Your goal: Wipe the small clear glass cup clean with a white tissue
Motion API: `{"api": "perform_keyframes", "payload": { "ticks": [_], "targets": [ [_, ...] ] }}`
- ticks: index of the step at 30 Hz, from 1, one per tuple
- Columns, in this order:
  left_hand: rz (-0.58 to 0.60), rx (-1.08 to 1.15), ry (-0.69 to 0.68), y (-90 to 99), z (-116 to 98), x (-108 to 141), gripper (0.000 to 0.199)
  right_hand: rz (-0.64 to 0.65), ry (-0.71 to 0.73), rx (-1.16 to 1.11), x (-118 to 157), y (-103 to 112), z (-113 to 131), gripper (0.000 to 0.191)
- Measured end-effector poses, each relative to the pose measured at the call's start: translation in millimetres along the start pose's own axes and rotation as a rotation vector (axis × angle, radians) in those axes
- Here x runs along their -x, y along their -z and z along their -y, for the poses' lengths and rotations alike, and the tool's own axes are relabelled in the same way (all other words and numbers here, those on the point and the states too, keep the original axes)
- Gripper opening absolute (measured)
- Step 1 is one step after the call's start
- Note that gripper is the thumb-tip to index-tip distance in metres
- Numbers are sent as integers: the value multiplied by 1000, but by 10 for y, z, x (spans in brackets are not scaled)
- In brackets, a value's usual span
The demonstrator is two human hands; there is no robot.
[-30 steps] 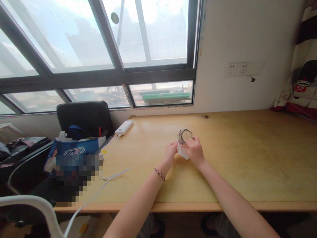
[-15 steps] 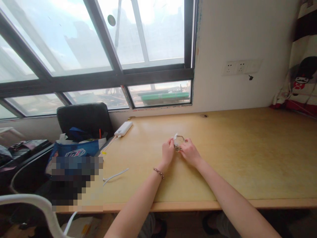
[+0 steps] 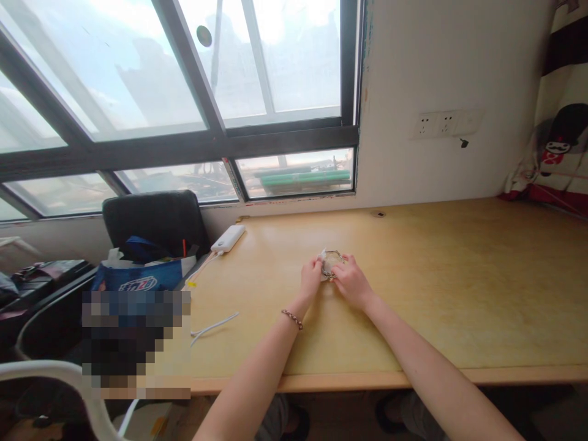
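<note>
Nearest, a thick white tube curves through the lower left corner, and two shoes show under the desk at the bottom of the frame. Both forearms reach up from the bottom edge, a braided bracelet around the left wrist. Just right of the frame's centre, above the yellowish desktop, is a thin, dark metallic loop. The right hand has its fingers closed on the loop's right side; the left hand pinches a thin white sheet at its left side. Whether the left fingers also touch the metal, I cannot tell. Well left of the hands lies a white cable; farther up, a white power bank rests near the desk's left edge. A blue bag sits on a black chair at left. Beyond, a dark-framed window fills the upper left, with wall sockets at upper right.
</note>
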State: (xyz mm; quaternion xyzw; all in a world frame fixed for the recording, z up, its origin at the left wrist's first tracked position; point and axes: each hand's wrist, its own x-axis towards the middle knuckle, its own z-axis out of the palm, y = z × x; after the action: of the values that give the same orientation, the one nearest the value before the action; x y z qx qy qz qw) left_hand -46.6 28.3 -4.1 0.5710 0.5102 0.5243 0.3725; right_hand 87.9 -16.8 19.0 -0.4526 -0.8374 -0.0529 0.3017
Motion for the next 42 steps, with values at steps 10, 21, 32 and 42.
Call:
{"api": "perform_keyframes", "payload": {
  "ticks": [10,21,32,42],
  "targets": [
    [0,-7,-112,29,-158,73,24,-195,-84,-344,-15,-33,30,68],
    [53,35,11,63,-161,57,23,-53,-325,-972,-42,-144,-187,76],
    [256,163,138,39,-139,83,29,-157,-666,-1654,-73,-119,-154,37],
    [199,-70,-67,-37,-170,147,43,-204,-970,-1698,-50,-108,-270,32]
  ]
}}
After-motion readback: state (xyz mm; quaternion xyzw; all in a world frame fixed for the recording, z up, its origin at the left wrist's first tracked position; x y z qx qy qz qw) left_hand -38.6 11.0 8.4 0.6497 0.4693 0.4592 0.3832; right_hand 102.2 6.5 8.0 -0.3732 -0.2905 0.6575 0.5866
